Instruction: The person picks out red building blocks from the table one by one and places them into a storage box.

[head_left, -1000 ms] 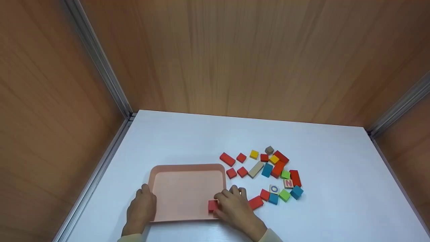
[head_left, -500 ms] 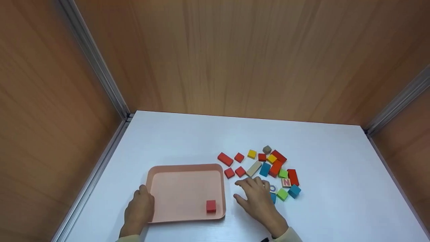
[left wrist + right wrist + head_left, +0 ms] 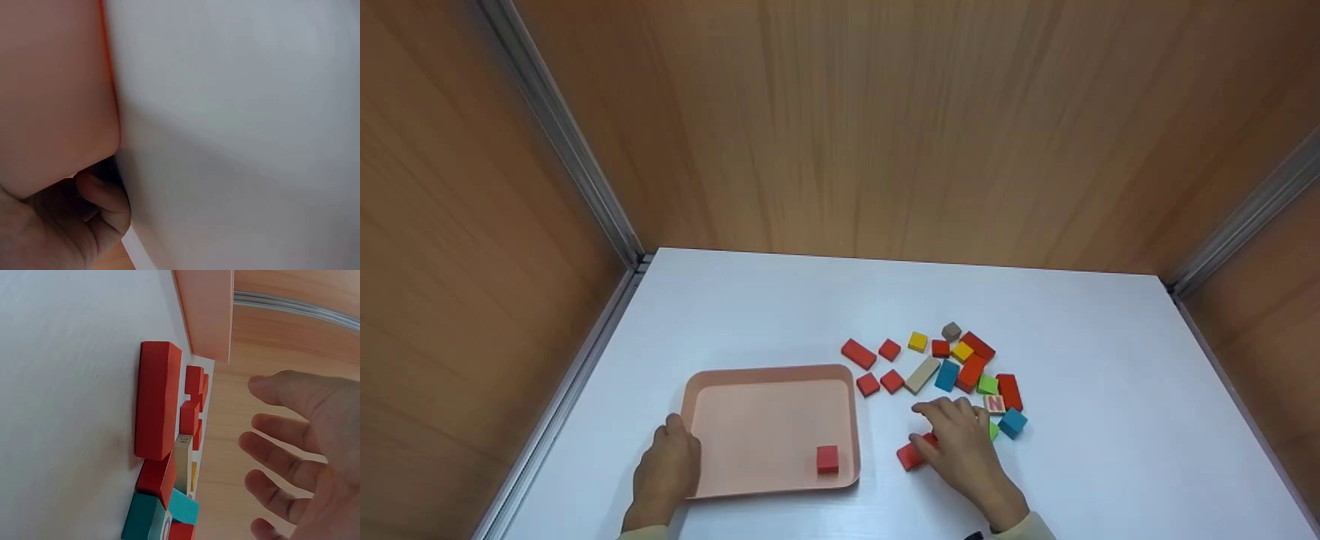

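My left hand [image 3: 664,465] holds the left side of a pink tray [image 3: 757,435], its fingers curled at the edge in the left wrist view. One red cube [image 3: 827,460] lies near the tray's front right corner. To the right of the tray, my right hand [image 3: 966,454] hovers above the near blocks with fingers spread and nothing held. Partly under its thumb in the head view is a long red block [image 3: 910,457]. The right wrist view shows that red block [image 3: 154,402] on the table, apart from the fingers, with a red cube [image 3: 156,481] and a blue block [image 3: 143,517] at its end.
Behind the right hand lie several scattered blocks: red cubes [image 3: 868,384], a beige block [image 3: 922,374], a blue block [image 3: 947,376], yellow cubes [image 3: 917,342] and a letter block [image 3: 994,404]. Wooden panels [image 3: 840,135] enclose the white table [image 3: 750,307] at the back and sides.
My right hand has let go of the red cube inside the tray and moved right, out over the long red block. The left hand stays on the tray.
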`<state>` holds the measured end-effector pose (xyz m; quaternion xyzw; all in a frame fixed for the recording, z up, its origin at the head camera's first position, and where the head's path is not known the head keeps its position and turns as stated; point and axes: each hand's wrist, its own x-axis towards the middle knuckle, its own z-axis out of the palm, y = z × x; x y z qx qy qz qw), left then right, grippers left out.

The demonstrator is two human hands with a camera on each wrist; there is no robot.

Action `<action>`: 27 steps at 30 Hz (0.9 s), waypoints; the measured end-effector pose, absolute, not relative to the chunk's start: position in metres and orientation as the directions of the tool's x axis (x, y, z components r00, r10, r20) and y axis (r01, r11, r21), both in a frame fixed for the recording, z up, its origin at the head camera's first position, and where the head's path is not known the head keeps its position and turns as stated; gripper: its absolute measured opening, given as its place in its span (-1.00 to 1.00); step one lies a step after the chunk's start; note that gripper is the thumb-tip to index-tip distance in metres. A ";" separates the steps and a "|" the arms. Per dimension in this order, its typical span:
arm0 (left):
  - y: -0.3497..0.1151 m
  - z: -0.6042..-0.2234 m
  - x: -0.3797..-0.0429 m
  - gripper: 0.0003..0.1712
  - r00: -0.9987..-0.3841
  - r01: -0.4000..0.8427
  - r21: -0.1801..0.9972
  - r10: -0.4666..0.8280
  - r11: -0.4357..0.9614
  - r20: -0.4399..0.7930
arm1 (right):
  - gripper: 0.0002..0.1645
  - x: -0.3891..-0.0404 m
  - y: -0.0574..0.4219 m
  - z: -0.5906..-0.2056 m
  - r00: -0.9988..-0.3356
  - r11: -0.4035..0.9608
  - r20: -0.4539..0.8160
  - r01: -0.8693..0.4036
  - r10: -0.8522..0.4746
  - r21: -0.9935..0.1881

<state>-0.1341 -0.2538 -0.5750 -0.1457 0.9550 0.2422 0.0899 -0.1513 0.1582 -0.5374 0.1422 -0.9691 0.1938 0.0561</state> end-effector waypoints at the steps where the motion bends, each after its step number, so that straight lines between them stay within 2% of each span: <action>1: -0.254 -0.575 -0.134 -0.76 -0.941 -0.322 0.434 -0.236 0.841 -0.241 | -0.42 -0.151 0.159 -0.538 -0.955 0.885 0.148 -0.294 -0.257 -0.360; 6: -0.253 -0.575 -0.134 -0.77 -0.940 -0.326 0.427 -0.241 0.843 -0.240 | -0.37 -0.150 0.164 -0.543 -0.952 0.886 0.034 -0.294 -0.303 -0.358; 14: -0.254 -0.575 -0.134 -0.77 -0.945 -0.317 0.449 -0.235 0.835 -0.229 | -0.41 -0.151 0.164 -0.554 -0.923 0.883 -0.136 -0.291 -0.360 -0.367; 27: -0.255 -0.576 -0.133 -0.77 -0.953 -0.295 0.452 -0.227 0.842 -0.201 | -0.47 -0.153 0.163 -0.558 -0.918 0.884 -0.119 -0.319 -0.377 -0.342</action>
